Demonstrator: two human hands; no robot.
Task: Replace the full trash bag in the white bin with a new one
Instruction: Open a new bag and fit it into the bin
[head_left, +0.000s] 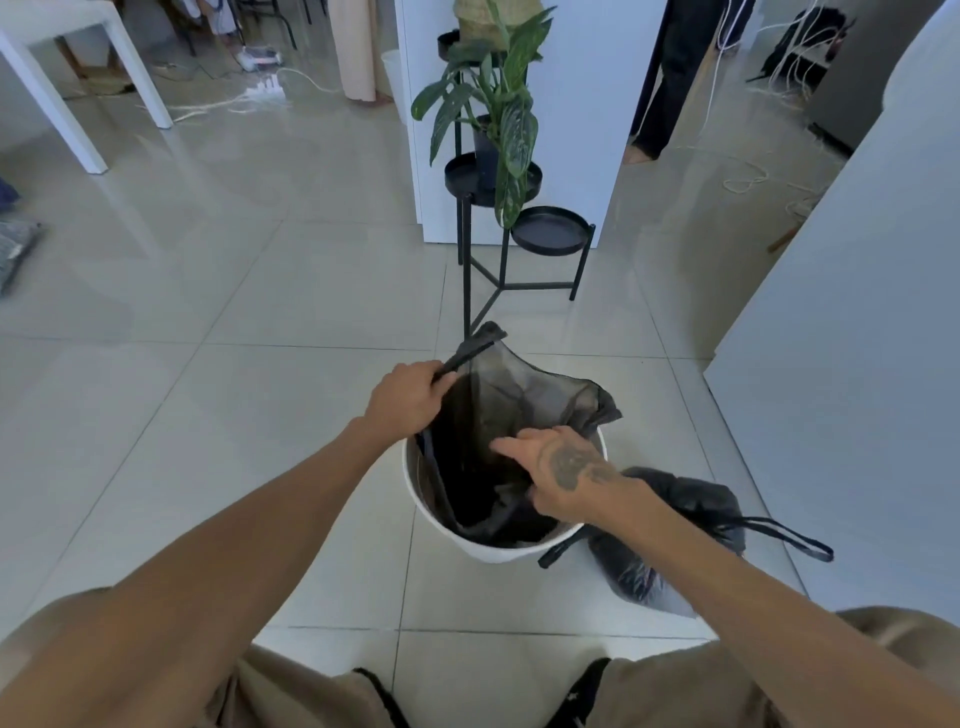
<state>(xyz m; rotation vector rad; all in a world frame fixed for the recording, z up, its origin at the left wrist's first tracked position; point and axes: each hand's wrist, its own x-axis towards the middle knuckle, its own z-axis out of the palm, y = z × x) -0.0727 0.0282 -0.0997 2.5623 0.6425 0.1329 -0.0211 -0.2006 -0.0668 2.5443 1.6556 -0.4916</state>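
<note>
Pale glossy tile covers the floor (291, 291), laid in large squares with thin grey joints and reflecting the daylight. A white table (78, 78) stands at the far left, with power strips and loose white cables (260, 93) on the floor behind it. Straight ahead a black tiered plant stand (519, 249) holds a potted green plant (498, 114) against a white pillar, and a second person's dark trousers and bare foot (660, 104) show beyond it. A white cabinet wall (831, 338) runs along the right. The white bin (498, 551) sits on the tile just in front of the person's knees. A new black bag (519, 405) hangs partly inside it, its thin mouth raised above the rim. The left hand (405, 400) is clenched around the bag's drawstring edge at the upper left, lifting it. The right hand (561, 478), tattooed on its back, reaches into the bag's mouth with fingers spread; whether it pinches the film I cannot tell. The full trash bag (675, 545), tied, with its black drawstring loops trailing, lies on the floor touching the bin's right side. No brand, label or readable writing shows anywhere.
</note>
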